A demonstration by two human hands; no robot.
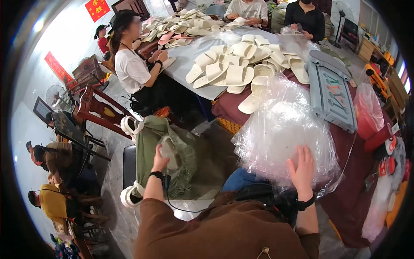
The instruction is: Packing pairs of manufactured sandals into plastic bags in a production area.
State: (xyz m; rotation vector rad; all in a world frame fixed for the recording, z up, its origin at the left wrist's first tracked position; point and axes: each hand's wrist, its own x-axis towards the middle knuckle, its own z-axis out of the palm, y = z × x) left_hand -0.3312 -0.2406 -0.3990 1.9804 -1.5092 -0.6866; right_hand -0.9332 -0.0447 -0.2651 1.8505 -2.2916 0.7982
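My left hand [160,160] is over the mouth of a green woven sack [151,134], fingers apart. Just beyond it, inside the sack, is a pale slipper in a clear bag [171,156]; the hand seems apart from it. My right hand [302,168] lies spread on a stack of clear plastic bags [280,129] at the table's near edge. Cream slippers [235,75] are heaped behind the bags, one partly under their upper edge. White slippers [130,195] sit at the sack's corners.
Right of the bags stands a grey plastic case [330,90] on the dark red cloth [345,172]. A red container [368,114] is beyond it. Co-workers sit around the table, one at the left [131,69]. A wooden chair [101,110] stands left of the sack.
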